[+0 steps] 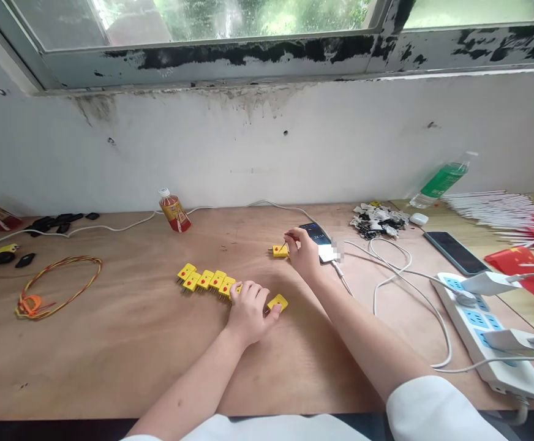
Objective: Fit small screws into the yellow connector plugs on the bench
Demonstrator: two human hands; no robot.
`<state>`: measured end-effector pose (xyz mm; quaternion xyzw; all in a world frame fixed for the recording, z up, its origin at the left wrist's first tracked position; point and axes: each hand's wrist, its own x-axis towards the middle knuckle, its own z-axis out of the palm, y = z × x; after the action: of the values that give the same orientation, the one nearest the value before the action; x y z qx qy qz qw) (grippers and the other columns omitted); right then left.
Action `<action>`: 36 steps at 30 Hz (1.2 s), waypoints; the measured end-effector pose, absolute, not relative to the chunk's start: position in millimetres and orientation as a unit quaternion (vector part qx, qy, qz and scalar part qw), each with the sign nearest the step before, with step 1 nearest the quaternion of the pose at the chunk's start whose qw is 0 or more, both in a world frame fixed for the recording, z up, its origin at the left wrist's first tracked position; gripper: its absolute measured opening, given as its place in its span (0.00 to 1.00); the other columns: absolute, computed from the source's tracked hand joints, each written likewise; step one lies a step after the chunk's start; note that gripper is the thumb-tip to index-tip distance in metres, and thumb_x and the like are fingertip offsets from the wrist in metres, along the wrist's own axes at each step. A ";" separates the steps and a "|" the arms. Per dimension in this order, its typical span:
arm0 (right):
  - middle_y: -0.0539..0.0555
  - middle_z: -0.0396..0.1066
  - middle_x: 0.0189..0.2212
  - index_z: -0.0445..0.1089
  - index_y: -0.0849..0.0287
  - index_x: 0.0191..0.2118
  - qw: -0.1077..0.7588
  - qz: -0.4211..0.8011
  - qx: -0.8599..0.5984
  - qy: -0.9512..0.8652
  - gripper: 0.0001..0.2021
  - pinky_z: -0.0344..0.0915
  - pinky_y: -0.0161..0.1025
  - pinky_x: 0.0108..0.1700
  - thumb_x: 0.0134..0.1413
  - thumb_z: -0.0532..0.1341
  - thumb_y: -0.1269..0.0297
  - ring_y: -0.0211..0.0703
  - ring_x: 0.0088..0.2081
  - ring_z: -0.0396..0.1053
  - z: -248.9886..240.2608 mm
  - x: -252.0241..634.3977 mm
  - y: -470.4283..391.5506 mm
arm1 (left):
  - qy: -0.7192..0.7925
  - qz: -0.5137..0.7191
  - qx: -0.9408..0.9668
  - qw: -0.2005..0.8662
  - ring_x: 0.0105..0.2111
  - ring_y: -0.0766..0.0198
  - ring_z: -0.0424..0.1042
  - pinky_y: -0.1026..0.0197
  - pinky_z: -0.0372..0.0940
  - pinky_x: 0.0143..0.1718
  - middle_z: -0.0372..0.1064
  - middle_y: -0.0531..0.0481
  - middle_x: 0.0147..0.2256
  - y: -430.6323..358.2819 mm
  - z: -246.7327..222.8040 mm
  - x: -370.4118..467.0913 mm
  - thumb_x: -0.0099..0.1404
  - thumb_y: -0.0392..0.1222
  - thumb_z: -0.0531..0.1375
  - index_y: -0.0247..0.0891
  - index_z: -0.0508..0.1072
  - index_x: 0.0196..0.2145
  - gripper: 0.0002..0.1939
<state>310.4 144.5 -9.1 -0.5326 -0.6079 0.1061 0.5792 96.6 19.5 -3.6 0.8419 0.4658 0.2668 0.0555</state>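
Note:
My left hand (250, 313) is low over the table, palm down, with its fingers apart. Its fingertips cover the right end of a staggered row of yellow two-pin plugs (205, 280), each with a red dot. The thumb reaches to a separate yellow plug (277, 302) and touches its edge. Farther back, my right hand (304, 254) has thumb and forefinger pinched just above another yellow plug (280, 251), whose pins point left. Something thin may be between those fingertips, too small to make out. Right behind that hand lies a lit phone (315, 233) with a white cable.
A white power strip (482, 337) with chargers and looping cables (409, 288) fills the right side. Behind it are a dark phone (455, 252), small black and white parts (377, 220), red flags (524, 269) and a green-labelled bottle (444, 180). Leftward: a drink bottle (174, 210), coiled wire (60, 263).

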 end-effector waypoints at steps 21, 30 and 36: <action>0.56 0.78 0.45 0.63 0.50 0.50 0.636 0.243 -0.444 -0.583 0.11 0.75 0.47 0.46 0.65 0.58 0.55 0.44 0.39 0.78 23.9 224.2 141.1 | 0.558 0.298 0.773 0.039 0.46 0.52 0.70 0.44 0.55 0.52 0.76 0.46 0.39 53.7 -17.1 71.1 0.68 0.40 0.58 0.46 0.78 0.40 0.08; 0.57 0.79 0.45 0.67 0.51 0.50 0.531 0.236 -0.443 -0.682 0.13 0.73 0.48 0.47 0.67 0.54 0.53 0.47 0.43 0.78 3.0 168.1 180.6 | 0.575 0.303 0.760 0.020 0.44 0.53 0.69 0.44 0.54 0.52 0.75 0.47 0.34 51.1 -15.2 68.3 0.70 0.39 0.56 0.43 0.77 0.32 0.10; 0.57 0.79 0.44 0.69 0.53 0.49 0.511 0.241 -0.441 -0.697 0.14 0.73 0.48 0.48 0.66 0.54 0.53 0.47 0.43 0.78 -6.6 162.6 187.3 | 0.594 0.313 0.741 0.001 0.43 0.54 0.68 0.43 0.54 0.53 0.74 0.48 0.34 53.0 -14.0 65.8 0.69 0.38 0.56 0.42 0.74 0.29 0.11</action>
<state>162.6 187.3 -6.6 -0.4410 -0.6970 0.2413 0.5113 65.8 53.0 -14.0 0.7412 0.5936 0.3135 0.0013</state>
